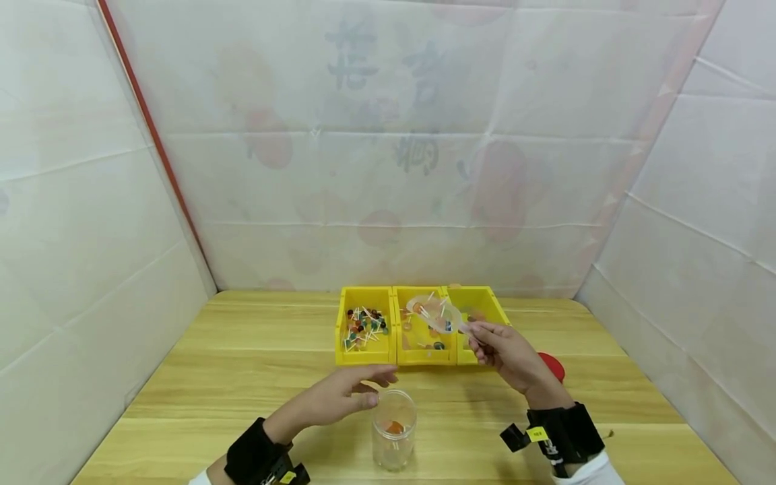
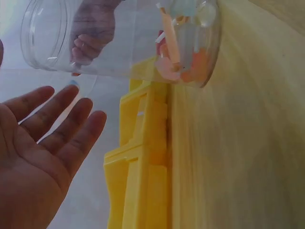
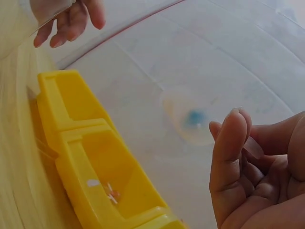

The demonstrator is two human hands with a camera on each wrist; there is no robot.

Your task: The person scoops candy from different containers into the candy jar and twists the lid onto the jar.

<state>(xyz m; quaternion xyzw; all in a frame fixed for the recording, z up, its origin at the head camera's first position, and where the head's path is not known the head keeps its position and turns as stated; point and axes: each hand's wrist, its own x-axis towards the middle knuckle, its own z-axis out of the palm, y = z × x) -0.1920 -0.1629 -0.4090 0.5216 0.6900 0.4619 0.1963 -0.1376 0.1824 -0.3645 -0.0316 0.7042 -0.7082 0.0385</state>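
Note:
My right hand (image 1: 509, 353) pinches the handle of a clear plastic scoop (image 1: 451, 316), raised over the middle yellow bin with lollipops in its bowl. In the right wrist view the scoop (image 3: 174, 112) is blurred and a blue candy (image 3: 194, 118) shows in it. My left hand (image 1: 345, 397) hovers beside the mouth of a clear jar (image 1: 393, 459), fingers extended and holding nothing. In the left wrist view that palm (image 2: 33, 157) faces the camera, fingers spread. The upright jar (image 2: 128, 43) has a few lollipops at its bottom, one of them orange (image 1: 394, 427).
Three yellow bins stand joined at the back of the wooden table (image 1: 254, 357). Many mixed lollipops (image 1: 366, 328) lie in the left bin (image 1: 339, 337); fewer lie in the middle bin (image 1: 426, 357). A red lid (image 1: 553, 368) sits behind my right wrist. White cloth walls (image 1: 388, 182) enclose the table.

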